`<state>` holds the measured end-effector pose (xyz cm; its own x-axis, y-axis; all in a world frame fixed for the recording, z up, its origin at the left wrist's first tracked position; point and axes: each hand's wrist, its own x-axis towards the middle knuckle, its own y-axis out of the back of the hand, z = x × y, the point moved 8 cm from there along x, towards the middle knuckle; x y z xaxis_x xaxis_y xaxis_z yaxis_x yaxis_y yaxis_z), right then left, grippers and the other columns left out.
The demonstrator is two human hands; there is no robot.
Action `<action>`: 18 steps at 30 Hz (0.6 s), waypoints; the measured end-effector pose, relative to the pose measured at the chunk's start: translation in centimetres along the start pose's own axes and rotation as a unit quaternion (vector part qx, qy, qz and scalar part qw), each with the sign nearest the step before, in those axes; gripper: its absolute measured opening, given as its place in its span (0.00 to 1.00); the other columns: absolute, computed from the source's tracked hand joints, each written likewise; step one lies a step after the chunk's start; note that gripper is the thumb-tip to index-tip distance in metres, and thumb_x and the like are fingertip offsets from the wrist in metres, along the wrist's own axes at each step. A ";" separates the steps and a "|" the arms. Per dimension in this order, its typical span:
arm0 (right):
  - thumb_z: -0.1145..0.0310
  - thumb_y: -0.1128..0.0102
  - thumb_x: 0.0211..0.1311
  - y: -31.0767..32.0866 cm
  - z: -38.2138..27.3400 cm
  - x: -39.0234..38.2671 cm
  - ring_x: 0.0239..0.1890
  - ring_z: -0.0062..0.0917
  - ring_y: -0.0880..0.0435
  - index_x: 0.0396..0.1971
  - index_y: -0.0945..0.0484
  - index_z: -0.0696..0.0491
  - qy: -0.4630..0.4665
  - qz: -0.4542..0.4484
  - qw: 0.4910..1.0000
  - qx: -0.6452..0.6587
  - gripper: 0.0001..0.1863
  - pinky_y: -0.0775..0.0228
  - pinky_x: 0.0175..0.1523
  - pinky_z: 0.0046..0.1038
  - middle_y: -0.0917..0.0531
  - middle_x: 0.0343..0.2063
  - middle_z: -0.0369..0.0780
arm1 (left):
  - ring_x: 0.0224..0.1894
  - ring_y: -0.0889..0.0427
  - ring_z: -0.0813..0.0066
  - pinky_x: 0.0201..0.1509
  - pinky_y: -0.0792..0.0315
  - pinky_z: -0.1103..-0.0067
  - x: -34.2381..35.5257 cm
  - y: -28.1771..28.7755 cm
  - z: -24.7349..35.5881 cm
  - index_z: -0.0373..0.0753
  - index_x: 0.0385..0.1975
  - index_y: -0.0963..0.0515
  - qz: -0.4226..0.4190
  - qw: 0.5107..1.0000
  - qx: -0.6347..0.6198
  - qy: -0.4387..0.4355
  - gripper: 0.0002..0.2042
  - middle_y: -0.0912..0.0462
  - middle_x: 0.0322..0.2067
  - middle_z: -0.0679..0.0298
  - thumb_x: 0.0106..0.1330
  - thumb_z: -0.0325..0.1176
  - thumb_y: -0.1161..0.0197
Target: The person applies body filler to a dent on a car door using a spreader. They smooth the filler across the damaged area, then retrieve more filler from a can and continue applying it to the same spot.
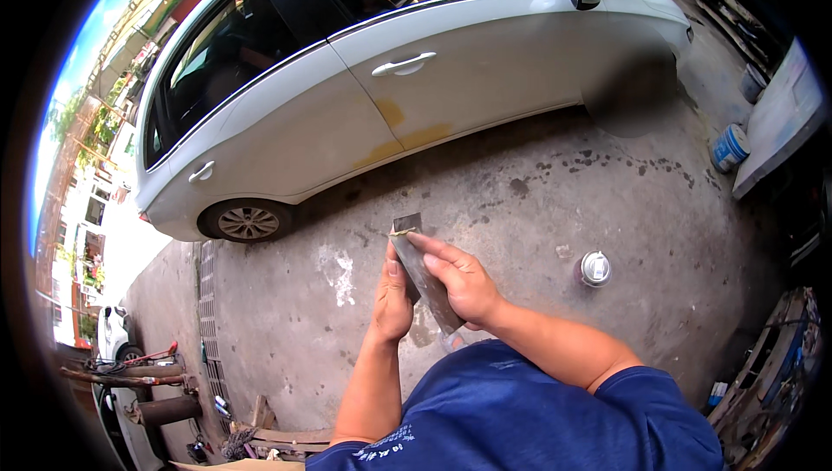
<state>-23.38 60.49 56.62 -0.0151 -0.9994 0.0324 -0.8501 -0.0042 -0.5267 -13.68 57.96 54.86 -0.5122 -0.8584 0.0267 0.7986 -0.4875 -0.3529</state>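
Note:
My two hands meet in front of my body, around a long, flat grey plate (429, 285) held at a slant. Yellowish paste (404, 232) lies along an edge near its far end. Beyond that edge a darker flat piece (406, 222) sticks out; whether it is a separate piece I cannot tell. My left hand (394, 302) is closed along the left side, thumb upward. My right hand (464, 285) grips from the right, its index finger reaching toward the paste. Facing me is a white car (485, 55) with yellowish patches (425, 136) low on its doors.
On the concrete floor (520, 211), a lidded can (595, 269) stands to my right. A white-and-blue bucket (730, 148) is farther right, by a leaning pale panel (784, 116). A floor grate (211, 324) runs at the left, near piled pipes (165, 410) and wood. Car parts (767, 376) lie lower right.

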 end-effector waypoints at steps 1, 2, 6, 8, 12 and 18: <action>0.71 0.60 0.70 -0.5 0.1 -0.8 0.56 0.21 0.27 0.61 0.33 0.58 0.000 0.006 1.000 -0.010 0.21 0.37 0.61 0.23 0.25 0.54 0.39 | 0.64 0.36 0.68 0.67 0.40 0.72 0.2 -0.1 0.6 0.38 0.69 0.52 -0.018 1.000 0.020 -0.008 0.26 0.38 0.63 0.57 0.76 0.45 0.68; 0.71 0.60 0.70 -0.4 0.1 -0.7 0.57 0.21 0.28 0.61 0.33 0.58 -0.026 -0.002 1.000 0.016 0.21 0.38 0.62 0.24 0.25 0.55 0.39 | 0.63 0.36 0.68 0.67 0.40 0.72 0.2 0.1 0.6 0.38 0.69 0.52 -0.013 0.998 0.061 -0.008 0.26 0.38 0.63 0.57 0.76 0.45 0.67; 0.71 0.59 0.70 -0.2 -0.8 0.1 0.58 0.22 0.29 0.60 0.32 0.57 -0.072 -0.003 0.995 0.068 0.21 0.41 0.64 0.24 0.26 0.57 0.40 | 0.63 0.36 0.68 0.65 0.41 0.74 -0.1 1.0 0.4 0.37 0.70 0.52 0.005 0.991 0.132 -0.008 0.27 0.39 0.64 0.57 0.76 0.45 0.64; 0.72 0.58 0.69 -0.7 0.1 -0.6 0.57 0.23 0.28 0.60 0.31 0.57 -0.025 -0.004 1.000 0.014 0.21 0.39 0.62 0.23 0.25 0.56 0.40 | 0.60 0.33 0.70 0.62 0.37 0.75 0.5 0.7 1.1 0.37 0.69 0.50 -0.006 0.997 0.077 -0.033 0.27 0.37 0.63 0.58 0.76 0.44 0.62; 0.72 0.57 0.69 1.1 -2.0 0.6 0.55 0.21 0.26 0.58 0.29 0.58 0.050 -0.009 0.993 -0.110 0.19 0.38 0.61 0.22 0.23 0.54 0.39 | 0.56 0.29 0.72 0.56 0.31 0.76 0.4 1.5 1.0 0.40 0.69 0.49 -0.038 0.992 0.106 0.060 0.26 0.34 0.60 0.60 0.76 0.43 0.60; 0.75 0.44 0.60 1.5 -6.1 -0.1 0.22 0.35 0.26 0.51 0.22 0.45 0.307 -0.037 0.851 -0.426 0.19 0.31 0.29 0.32 0.25 0.21 0.42 | 0.56 0.27 0.68 0.54 0.28 0.73 -0.5 0.5 2.9 0.41 0.69 0.47 -0.108 0.979 0.110 0.137 0.27 0.29 0.57 0.58 0.74 0.46 0.56</action>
<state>-27.87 60.76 61.00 0.0044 -0.7898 0.6133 -0.9298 0.2226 0.2933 -12.12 57.75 57.38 -0.7182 -0.6710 -0.1841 0.6954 -0.7012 -0.1570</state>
